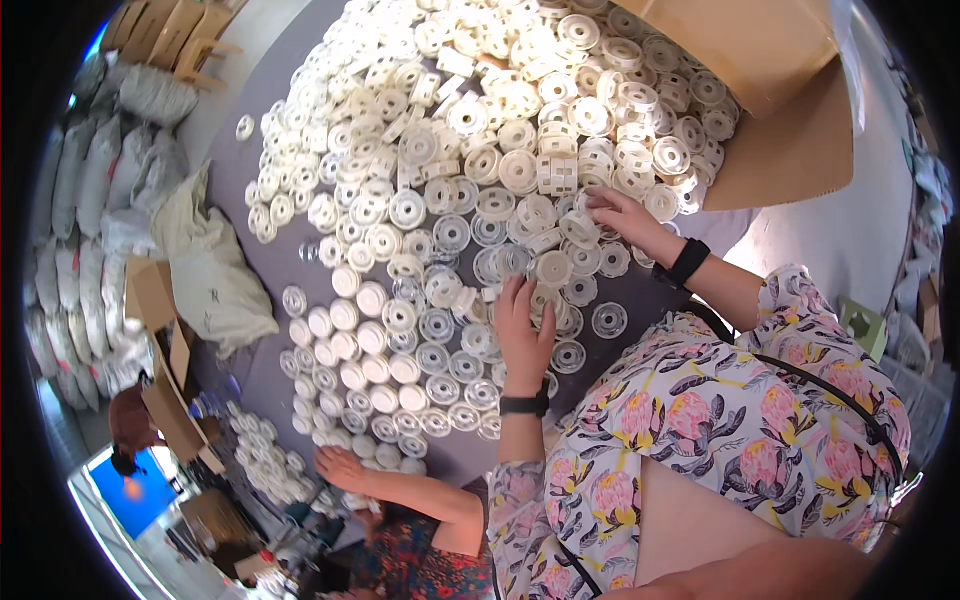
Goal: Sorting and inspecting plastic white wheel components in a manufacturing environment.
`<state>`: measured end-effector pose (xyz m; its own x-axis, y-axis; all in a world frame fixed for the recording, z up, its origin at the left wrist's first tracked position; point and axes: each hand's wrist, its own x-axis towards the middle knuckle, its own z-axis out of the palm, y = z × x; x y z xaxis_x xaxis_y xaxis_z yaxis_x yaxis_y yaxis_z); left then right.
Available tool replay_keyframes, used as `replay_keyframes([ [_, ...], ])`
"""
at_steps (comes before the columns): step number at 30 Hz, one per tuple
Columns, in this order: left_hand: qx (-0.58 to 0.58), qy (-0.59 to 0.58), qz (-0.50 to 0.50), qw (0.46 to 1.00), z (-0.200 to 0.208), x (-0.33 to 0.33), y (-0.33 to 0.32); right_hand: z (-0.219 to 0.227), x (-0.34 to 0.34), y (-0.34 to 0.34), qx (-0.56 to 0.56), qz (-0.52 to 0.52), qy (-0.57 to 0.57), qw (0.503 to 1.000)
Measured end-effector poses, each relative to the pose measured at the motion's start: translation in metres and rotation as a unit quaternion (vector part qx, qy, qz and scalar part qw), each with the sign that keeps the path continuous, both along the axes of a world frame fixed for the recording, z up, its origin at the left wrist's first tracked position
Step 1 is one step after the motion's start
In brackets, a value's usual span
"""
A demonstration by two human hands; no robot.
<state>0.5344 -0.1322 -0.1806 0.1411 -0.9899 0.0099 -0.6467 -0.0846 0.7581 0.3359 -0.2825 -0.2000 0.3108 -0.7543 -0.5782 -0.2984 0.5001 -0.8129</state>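
A large heap of white plastic spools (pixel 470 118) covers the dark grey table. My left hand (pixel 527 335) lies over the near part of the heap, fingers stretched forward and thumb apart. Its fingertips touch the pieces beside a clear plastic disc (pixel 512 262). Farther right, my right hand (pixel 632 220) reaches in from the side, its fingers bent round the edge of a tilted white plastic spool (pixel 580 229). The fingertips are partly hidden among the pieces. Between the two hands lies a round cream disc (pixel 554 268).
Stacked white caps (pixel 345 313) stand to the left. An open cardboard box (pixel 790 130) lies at the far right. A co-worker's hand (pixel 340 467) rests by discs at the lower left. Beyond the table are a pale sack (pixel 215 270) and piled white bags (pixel 95 180).
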Motion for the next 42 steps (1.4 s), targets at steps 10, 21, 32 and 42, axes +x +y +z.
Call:
replay_keyframes([
  [10, 0.176, 0.107, 0.491, 0.846, 0.002, -0.094, 0.24, 0.007, 0.011, -0.005, -0.522, 0.3, 0.14, 0.786],
  [21, 0.043, 0.118, 0.588, 0.799, -0.007, -0.206, 0.26, -0.002, 0.065, 0.011, -0.598, 0.421, -0.002, 0.682],
  [32, -0.024, 0.126, 0.443, 0.887, -0.011, -0.106, 0.162, -0.003, 0.06, 0.17, 0.244, 0.379, -0.07, 0.89],
  [42, 0.078, -0.082, 0.511, 0.852, -0.053, -0.029, 0.212, -0.025, 0.07, 0.171, 0.212, 0.345, -0.05, 0.913],
])
